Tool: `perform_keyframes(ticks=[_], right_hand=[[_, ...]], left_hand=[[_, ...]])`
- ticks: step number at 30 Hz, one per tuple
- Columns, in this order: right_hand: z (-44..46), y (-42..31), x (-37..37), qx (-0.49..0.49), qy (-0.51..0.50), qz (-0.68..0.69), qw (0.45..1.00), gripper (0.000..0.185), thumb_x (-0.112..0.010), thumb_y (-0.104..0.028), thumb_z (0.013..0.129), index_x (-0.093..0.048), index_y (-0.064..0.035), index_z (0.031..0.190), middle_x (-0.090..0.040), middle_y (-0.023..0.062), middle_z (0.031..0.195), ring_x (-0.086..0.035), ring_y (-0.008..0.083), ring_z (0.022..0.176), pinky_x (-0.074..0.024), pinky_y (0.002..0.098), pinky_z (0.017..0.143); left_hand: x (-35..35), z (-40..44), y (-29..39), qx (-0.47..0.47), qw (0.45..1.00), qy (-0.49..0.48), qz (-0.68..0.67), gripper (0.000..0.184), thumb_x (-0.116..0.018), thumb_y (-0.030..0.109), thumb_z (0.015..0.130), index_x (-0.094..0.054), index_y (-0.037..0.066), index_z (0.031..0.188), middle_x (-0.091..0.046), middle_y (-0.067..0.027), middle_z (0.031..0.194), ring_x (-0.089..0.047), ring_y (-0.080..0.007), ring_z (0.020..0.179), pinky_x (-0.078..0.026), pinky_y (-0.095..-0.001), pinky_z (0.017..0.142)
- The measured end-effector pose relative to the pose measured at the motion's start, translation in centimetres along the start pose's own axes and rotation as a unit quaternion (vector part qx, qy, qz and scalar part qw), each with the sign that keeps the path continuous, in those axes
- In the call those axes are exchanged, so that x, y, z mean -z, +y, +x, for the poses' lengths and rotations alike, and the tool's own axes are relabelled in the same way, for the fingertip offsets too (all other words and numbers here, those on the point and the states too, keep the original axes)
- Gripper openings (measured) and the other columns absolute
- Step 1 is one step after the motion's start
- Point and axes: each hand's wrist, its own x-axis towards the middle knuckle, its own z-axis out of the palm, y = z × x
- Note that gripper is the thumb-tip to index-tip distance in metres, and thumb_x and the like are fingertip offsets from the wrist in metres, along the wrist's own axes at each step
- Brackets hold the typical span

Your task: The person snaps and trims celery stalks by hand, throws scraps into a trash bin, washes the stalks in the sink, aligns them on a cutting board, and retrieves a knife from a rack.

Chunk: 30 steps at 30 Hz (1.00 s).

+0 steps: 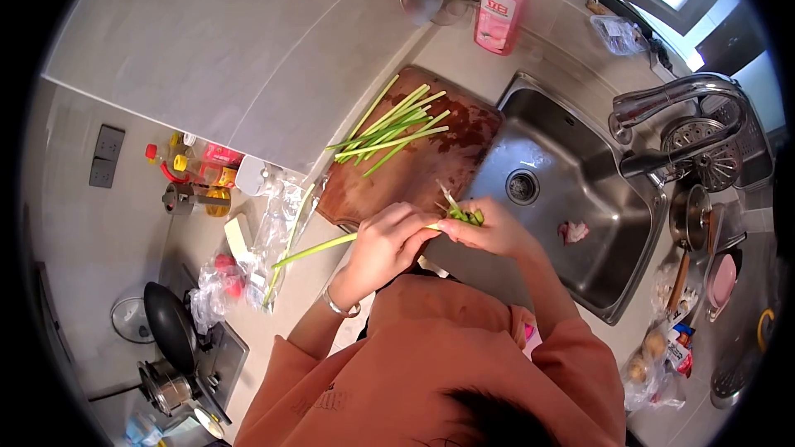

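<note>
My left hand is closed around a long green stalk whose free end points out to the left. Close beside it, my right hand holds a small bunch of short green pieces, its thumb and fingers pinched near the stalk's other end. Both hands are over the near edge of a wet brown cutting board. Several green stalks lie in a loose pile on the board. Another pale stalk rests on clear plastic at the left.
A steel sink with a small pinkish-white piece in it adjoins the board on the right, under a faucet. Behind stands a pink bottle. Sauce bottles and a black pan are at the left.
</note>
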Motion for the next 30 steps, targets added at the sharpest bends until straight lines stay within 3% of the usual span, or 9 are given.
perform_keyframes(ticks=[2,6,9,13,19,22,25,28,30], right_hand=[[-0.1,-0.2,-0.4,0.066,0.002,-0.023,0.998,0.023,-0.059,-0.023,0.085,-0.061,-0.0008,0.081,-0.051,-0.0050,0.061,-0.041,0.0023,0.059,-0.0349,0.0211,0.050],[-0.9,-1.6,-1.2,0.080,-0.015,-0.056,0.995,0.021,-0.057,-0.020,0.086,-0.061,-0.0005,0.079,-0.053,-0.0041,0.062,-0.043,0.0027,0.058,-0.0357,0.0204,0.050],[-0.9,-0.9,-2.1,0.045,-0.060,0.154,0.985,0.023,-0.055,-0.020,0.087,-0.060,-0.0001,0.076,-0.052,-0.0015,0.060,-0.042,0.0033,0.052,-0.0323,0.0199,0.046],[-0.6,0.1,-4.3,0.122,-0.062,0.361,0.923,0.024,-0.059,-0.019,0.085,-0.058,0.0015,0.075,-0.048,0.0007,0.057,-0.036,0.0030,0.045,-0.0246,0.0194,0.040],[-0.5,-1.0,-4.3,0.122,-0.036,0.270,0.954,0.022,-0.059,-0.020,0.085,-0.059,-0.0010,0.074,-0.047,-0.0031,0.055,-0.036,0.0028,0.043,-0.0245,0.0191,0.040],[-0.3,-1.0,-3.8,0.043,-0.006,0.152,0.987,0.021,-0.060,-0.021,0.084,-0.061,-0.0036,0.072,-0.046,-0.0049,0.052,-0.038,0.0030,0.044,-0.0256,0.0197,0.039],[0.6,1.3,-3.5,0.063,0.081,0.062,0.993,0.020,-0.059,-0.016,0.084,-0.060,0.0008,0.074,-0.051,-0.0008,0.056,-0.037,0.0019,0.044,-0.0245,0.0190,0.039],[1.0,4.7,-1.2,-0.024,0.110,0.135,0.984,0.026,-0.060,-0.027,0.082,-0.059,-0.0039,0.070,-0.046,-0.0034,0.050,-0.037,0.0036,0.039,-0.0261,0.0195,0.038],[0.9,6.6,0.1,-0.041,0.115,0.264,0.957,0.023,-0.058,-0.025,0.081,-0.057,-0.0035,0.072,-0.046,-0.0024,0.052,-0.036,0.0044,0.038,-0.0258,0.0201,0.037]], left_hand=[[0.0,-0.3,-0.2,-0.009,0.999,0.027,-0.028,0.016,-0.067,0.007,0.071,-0.063,0.004,0.086,-0.056,-0.0064,0.071,-0.055,-0.0230,0.062,-0.045,-0.0316,0.054],[0.7,-1.0,0.4,-0.027,0.997,0.050,-0.045,0.013,-0.066,0.003,0.072,-0.064,0.001,0.084,-0.059,-0.0073,0.075,-0.056,-0.0211,0.064,-0.045,-0.0291,0.056],[0.6,-1.4,1.2,-0.023,0.991,0.109,-0.069,0.012,-0.064,0.001,0.072,-0.065,-0.001,0.084,-0.062,-0.0082,0.078,-0.057,-0.0198,0.065,-0.045,-0.0276,0.058],[-0.8,-2.3,2.3,0.046,0.967,0.200,-0.150,0.009,-0.063,0.001,0.075,-0.065,-0.002,0.084,-0.062,-0.0086,0.077,-0.057,-0.0176,0.069,-0.045,-0.0261,0.064],[-0.9,-2.0,3.2,0.067,0.941,0.268,-0.196,0.011,-0.062,0.008,0.080,-0.064,-0.002,0.085,-0.054,-0.0100,0.092,-0.053,-0.0187,0.084,-0.044,-0.0286,0.071],[-0.4,-2.0,2.8,0.054,0.917,0.307,-0.251,0.011,-0.063,0.003,0.078,-0.065,0.000,0.088,-0.051,-0.0087,0.096,-0.054,-0.0192,0.085,-0.045,-0.0297,0.073],[1.3,-1.6,2.9,0.043,0.857,0.386,-0.338,0.011,-0.061,0.009,0.081,-0.062,0.001,0.089,-0.050,-0.0081,0.093,-0.051,-0.0179,0.082,-0.043,-0.0276,0.070],[3.3,-1.3,2.3,0.027,0.813,0.426,-0.396,0.017,-0.057,0.015,0.085,-0.059,0.002,0.095,-0.051,-0.0074,0.088,-0.051,-0.0179,0.077,-0.042,-0.0250,0.062],[4.5,-1.2,1.9,0.050,0.787,0.436,-0.434,0.018,-0.055,0.017,0.087,-0.057,0.002,0.098,-0.052,-0.0072,0.086,-0.052,-0.0181,0.075,-0.042,-0.0246,0.060]])
